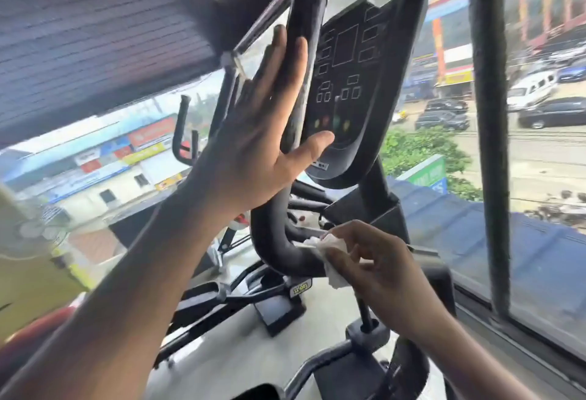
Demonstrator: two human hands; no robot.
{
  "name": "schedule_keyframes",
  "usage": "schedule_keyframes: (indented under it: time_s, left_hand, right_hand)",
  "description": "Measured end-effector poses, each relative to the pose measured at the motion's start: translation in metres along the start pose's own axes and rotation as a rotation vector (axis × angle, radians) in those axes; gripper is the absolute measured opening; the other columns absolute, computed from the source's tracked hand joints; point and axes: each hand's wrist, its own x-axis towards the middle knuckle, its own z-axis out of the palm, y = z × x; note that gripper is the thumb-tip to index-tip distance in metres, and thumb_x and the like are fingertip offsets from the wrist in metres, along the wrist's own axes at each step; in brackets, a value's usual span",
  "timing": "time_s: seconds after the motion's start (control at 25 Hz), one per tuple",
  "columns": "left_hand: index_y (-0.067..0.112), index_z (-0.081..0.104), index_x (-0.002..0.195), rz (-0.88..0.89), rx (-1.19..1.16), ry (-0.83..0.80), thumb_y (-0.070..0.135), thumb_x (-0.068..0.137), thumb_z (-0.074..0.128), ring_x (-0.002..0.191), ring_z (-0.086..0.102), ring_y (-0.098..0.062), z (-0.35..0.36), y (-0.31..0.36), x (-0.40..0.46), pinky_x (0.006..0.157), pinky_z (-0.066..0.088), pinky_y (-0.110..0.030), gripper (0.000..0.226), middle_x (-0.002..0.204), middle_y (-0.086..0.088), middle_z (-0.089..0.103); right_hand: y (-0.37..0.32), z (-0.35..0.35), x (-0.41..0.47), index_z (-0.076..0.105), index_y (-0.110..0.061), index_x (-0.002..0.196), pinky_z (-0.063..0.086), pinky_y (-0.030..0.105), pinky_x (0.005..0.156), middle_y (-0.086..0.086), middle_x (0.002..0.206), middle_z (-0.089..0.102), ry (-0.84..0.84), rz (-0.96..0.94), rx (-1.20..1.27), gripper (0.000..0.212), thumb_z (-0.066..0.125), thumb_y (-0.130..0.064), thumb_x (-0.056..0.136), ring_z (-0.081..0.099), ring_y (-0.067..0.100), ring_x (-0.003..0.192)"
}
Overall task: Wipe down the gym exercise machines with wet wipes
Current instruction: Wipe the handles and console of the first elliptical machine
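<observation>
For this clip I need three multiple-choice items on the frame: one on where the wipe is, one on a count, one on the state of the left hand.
1. Where is the wet wipe?
A. On the console screen
B. On the lower bend of the black handlebar
C. On the window sill

2. How many coloured round buttons sit in a row low on the console?
A. Two
B. Four
C. Six

3. How is the left hand?
A. Fingers straight, flat against the upright handlebar
B. Fist closed round a bottle
C. Hanging at the side

Key: 1 B, the right hand pinches the wipe against the handlebar bend. 2 B, four dots show. 3 A, the palm lies along the bar with the thumb spread.
</observation>
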Motion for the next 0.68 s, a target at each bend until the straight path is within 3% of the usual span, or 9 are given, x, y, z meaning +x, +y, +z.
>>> schedule_keyframes:
  time_s: [0.04,0.12,0.2,0.36,0.52,0.68]
  left_hand:
    - [0.006,0.007,0.166,-0.039,0.103,-0.013,0.055,0.099,0.055,0.161,-0.002,-0.019,-0.002,0.007,-0.007,0.132,0.012,-0.041,0.096,0.174,-0.016,-0.005]
    - [0.008,0.005,0.167,-0.152,0.239,-0.061,0.055,0.098,0.059,0.162,0.003,-0.025,-0.003,0.023,-0.025,0.130,0.019,-0.046,0.099,0.175,-0.014,-0.005]
    - [0.010,0.005,0.167,-0.251,0.337,-0.082,0.054,0.097,0.062,0.162,0.001,-0.028,0.004,0.045,-0.041,0.130,0.014,-0.043,0.100,0.174,-0.016,-0.005]
    - [0.018,0.020,0.167,-0.297,0.680,-0.086,0.061,0.097,0.056,0.160,0.002,-0.041,0.042,0.084,-0.066,0.129,0.002,-0.057,0.089,0.172,-0.020,0.003]
    - [0.012,0.029,0.164,-0.316,0.777,0.011,0.058,0.101,0.057,0.157,0.007,-0.046,0.056,0.086,-0.073,0.128,-0.013,-0.036,0.083,0.168,-0.021,0.005]
    - [0.010,0.028,0.164,-0.355,0.803,0.056,0.050,0.102,0.060,0.156,0.017,-0.048,0.061,0.084,-0.075,0.129,-0.004,-0.033,0.080,0.168,-0.022,0.009]
  right_hand:
    - [0.003,-0.003,0.000,0.071,-0.027,0.101,0.052,0.028,0.061,-0.008,0.077,0.061,-0.034,-0.041,-0.045,0.007,0.071,-0.030,0.095,0.056,0.007,0.064]
    - [0.004,-0.007,-0.003,0.071,-0.030,0.105,0.051,0.026,0.064,-0.016,0.085,0.062,-0.091,-0.117,-0.140,0.009,0.067,-0.033,0.098,0.059,0.008,0.069]
    - [0.003,-0.009,-0.007,0.071,-0.031,0.112,0.049,0.023,0.064,-0.016,0.092,0.059,-0.116,-0.125,-0.121,0.014,0.062,-0.034,0.101,0.059,0.008,0.069]
    - [0.021,-0.024,-0.015,0.072,-0.027,0.117,0.047,0.018,0.063,-0.019,0.087,0.055,-0.088,-0.131,-0.038,0.019,0.058,-0.030,0.104,0.058,0.007,0.066]
    - [0.091,-0.060,-0.009,0.073,-0.028,0.107,0.047,0.026,0.072,-0.011,0.094,0.067,0.049,0.109,-0.215,0.015,0.060,-0.025,0.102,0.060,0.007,0.072]
    - [0.131,-0.071,0.006,0.075,-0.020,0.095,0.043,0.031,0.077,0.002,0.096,0.070,-0.028,0.186,-0.429,0.021,0.054,-0.017,0.097,0.065,0.025,0.088]
